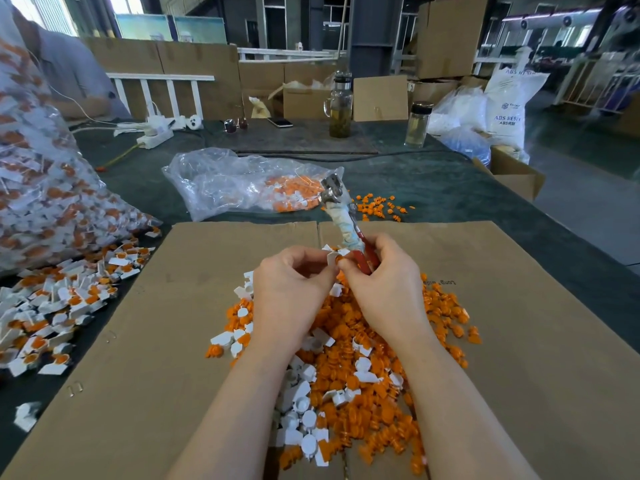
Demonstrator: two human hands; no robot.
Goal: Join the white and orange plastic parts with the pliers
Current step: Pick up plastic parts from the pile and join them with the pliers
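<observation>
My left hand (292, 284) pinches a small white plastic part (333, 256) above the cardboard. My right hand (382, 277) grips the red handles of the pliers (343, 216), whose metal jaws point up and away; its fingertips also press an orange part (342, 263) against the white one. Cloth tape wraps one pliers handle. Beneath both hands lies a heap of loose orange and white parts (349, 368).
A cardboard sheet (173, 341) covers the green table. Joined white-and-orange pieces (62, 306) are piled at the left below a big full bag (41, 202). A clear bag with orange parts (242, 185) lies behind. Bottles, a phone and a power strip stand farther back.
</observation>
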